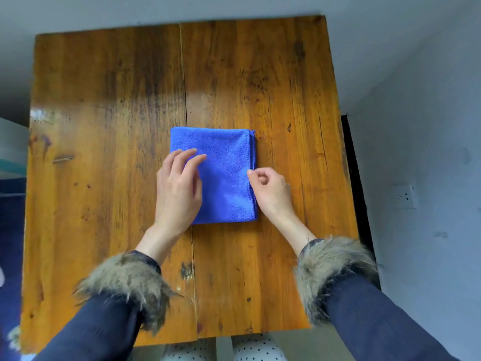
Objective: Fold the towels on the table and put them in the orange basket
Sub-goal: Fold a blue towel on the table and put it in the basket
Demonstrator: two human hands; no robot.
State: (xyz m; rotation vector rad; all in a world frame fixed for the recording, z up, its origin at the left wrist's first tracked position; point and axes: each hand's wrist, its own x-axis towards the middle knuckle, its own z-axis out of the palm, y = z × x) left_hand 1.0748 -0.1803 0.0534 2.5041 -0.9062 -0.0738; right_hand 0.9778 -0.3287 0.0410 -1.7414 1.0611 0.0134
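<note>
Looks like folding's basically done: left hand [179,188] rests flat on the towel [223,175], right hand [270,194] pinches its edge, so next it probably goes to a basket that's out of view.

towels: 1 blue towel [223,175] | tables: 1 wooden table [104,100] | hands: 2 | wall sockets: 1 wall socket [405,196]

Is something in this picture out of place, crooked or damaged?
Nothing serious. The blue towel lies folded on the table; its layers stick out slightly at the far right corner. The tabletop has a long crack and dark stains.
</note>
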